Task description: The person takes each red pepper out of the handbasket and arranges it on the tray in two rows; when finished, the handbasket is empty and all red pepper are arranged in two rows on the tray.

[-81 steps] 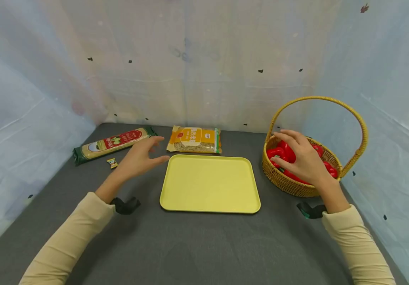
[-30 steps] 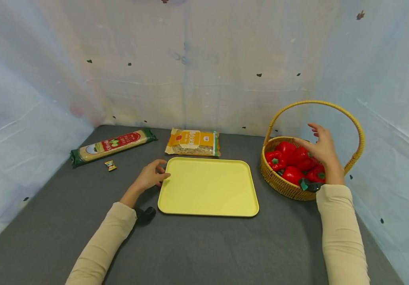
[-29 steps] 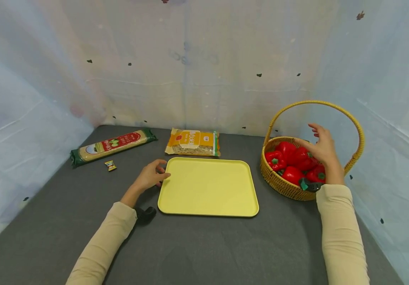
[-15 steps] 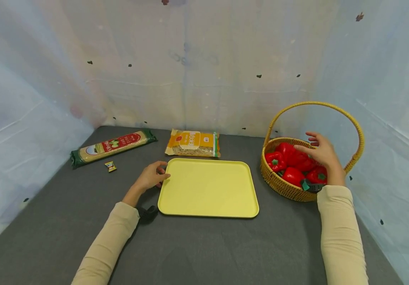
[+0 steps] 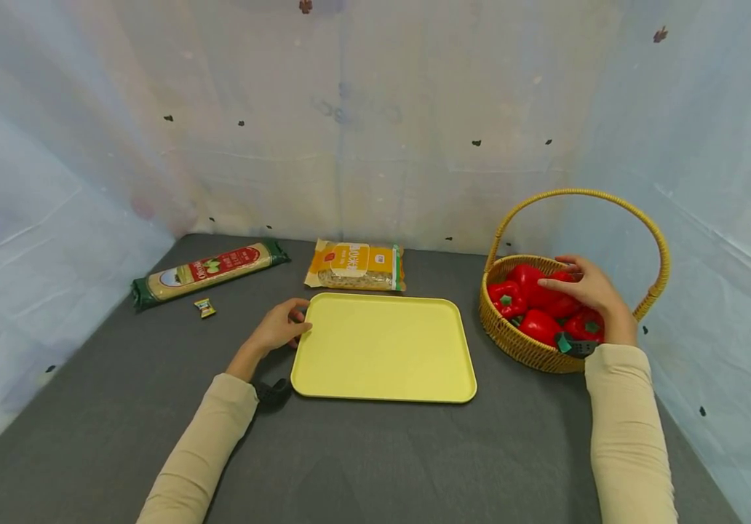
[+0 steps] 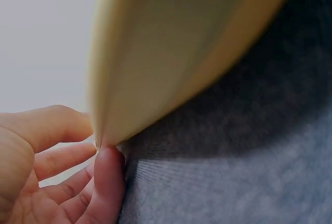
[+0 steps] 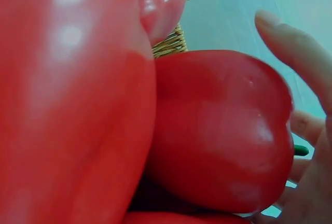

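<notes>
The yellow tray [image 5: 383,349] lies in the middle of the dark table. At its left edge my left hand [image 5: 279,325] pinches the rim; the left wrist view has the thumb [image 6: 57,123] and a fingertip [image 6: 109,169] against the tray edge [image 6: 155,79]. On the right stands a wicker basket [image 5: 513,346] with a tall handle, holding several red bell peppers [image 5: 539,326]. Over the peppers my right hand [image 5: 588,287] reaches in with thumb and fingers spread. In the right wrist view its fingers lie beside one bell pepper [image 7: 223,130], the index finger or thumb standing apart from it.
Behind the tray lies a yellow bag of grain [image 5: 356,266]. A long green-ended pasta packet [image 5: 208,273] lies at the back left, with a small yellow wrapped packet [image 5: 205,308] before it. Whitish sheeting [image 5: 375,145] hangs behind and at both sides.
My left hand has come down from above the table to the tray's left rim and stayed there. My right hand has moved over the basket and then lowered toward the peppers.
</notes>
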`<state>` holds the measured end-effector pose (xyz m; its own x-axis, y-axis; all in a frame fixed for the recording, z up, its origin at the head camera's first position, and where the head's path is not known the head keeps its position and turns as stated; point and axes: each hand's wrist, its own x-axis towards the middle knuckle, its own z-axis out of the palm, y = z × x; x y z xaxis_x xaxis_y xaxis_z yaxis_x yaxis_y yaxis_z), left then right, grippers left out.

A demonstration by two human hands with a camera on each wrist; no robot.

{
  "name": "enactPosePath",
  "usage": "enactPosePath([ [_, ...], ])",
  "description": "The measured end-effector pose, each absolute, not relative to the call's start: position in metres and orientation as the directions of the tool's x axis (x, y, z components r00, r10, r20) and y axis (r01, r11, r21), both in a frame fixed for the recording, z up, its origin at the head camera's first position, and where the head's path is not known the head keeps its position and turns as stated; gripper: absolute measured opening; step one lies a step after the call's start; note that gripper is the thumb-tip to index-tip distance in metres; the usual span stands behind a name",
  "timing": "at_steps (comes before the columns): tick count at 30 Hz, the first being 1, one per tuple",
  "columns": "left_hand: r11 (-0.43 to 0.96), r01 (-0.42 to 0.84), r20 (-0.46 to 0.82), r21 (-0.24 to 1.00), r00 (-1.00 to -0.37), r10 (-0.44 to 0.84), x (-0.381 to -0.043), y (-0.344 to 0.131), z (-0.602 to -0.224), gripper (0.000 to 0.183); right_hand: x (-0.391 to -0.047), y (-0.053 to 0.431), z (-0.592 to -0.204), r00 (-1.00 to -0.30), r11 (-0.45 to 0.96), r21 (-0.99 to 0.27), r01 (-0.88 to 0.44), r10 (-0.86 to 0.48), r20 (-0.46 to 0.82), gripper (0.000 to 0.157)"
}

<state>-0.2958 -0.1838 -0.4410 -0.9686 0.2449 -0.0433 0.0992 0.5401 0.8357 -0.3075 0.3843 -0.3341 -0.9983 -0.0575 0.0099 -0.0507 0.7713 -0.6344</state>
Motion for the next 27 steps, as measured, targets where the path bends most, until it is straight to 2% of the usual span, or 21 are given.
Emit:
enactPosePath([
  [27,0.475,0.116,-0.017,0.872,-0.964,0.266,-0.2971,-0.1878,-0.4470,0.051,-0.3020,0.3917,-0.3413,-0.991,0.753,-0.657,0.025,-0.067,-0.115,0.087],
])
